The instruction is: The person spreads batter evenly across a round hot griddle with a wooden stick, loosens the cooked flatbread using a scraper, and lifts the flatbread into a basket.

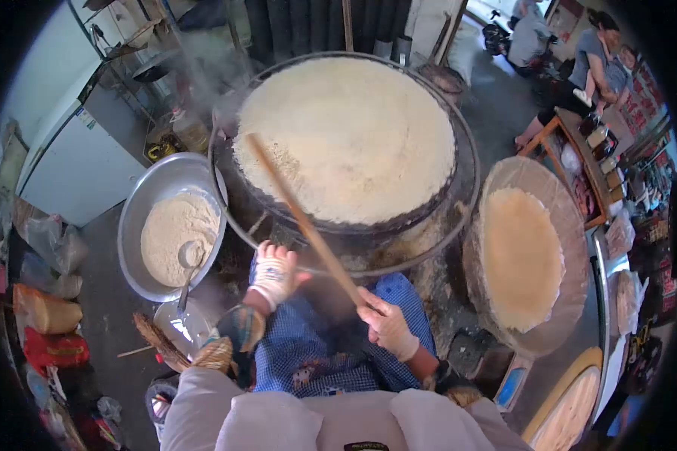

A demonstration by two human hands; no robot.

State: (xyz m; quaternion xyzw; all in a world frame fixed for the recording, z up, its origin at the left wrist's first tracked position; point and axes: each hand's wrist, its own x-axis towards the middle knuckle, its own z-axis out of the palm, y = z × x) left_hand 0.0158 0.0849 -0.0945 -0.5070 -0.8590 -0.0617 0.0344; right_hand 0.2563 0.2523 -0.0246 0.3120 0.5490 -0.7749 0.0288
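My right hand (389,328), in a pale glove with bare fingers, is closed around the lower end of a long wooden stick (312,233). The stick's far end reaches over the left part of a large round griddle (459,188). A thin, pale sheet of batter (353,135) covers the griddle, rougher near the stick's tip. My left hand (276,275), gloved the same way, holds nothing; its thumb stands apart beside the griddle's front rim. To its left, a metal basin (133,207) contains thick pale batter (169,229) and a ladle (186,278).
On the right, a lined basket (572,255) holds a round tan flatbread (523,259). A plastic container (180,327) and a brush (158,338) lie below the basin. A round wooden board (572,410) is at lower right. People (598,64) sit at the upper right.
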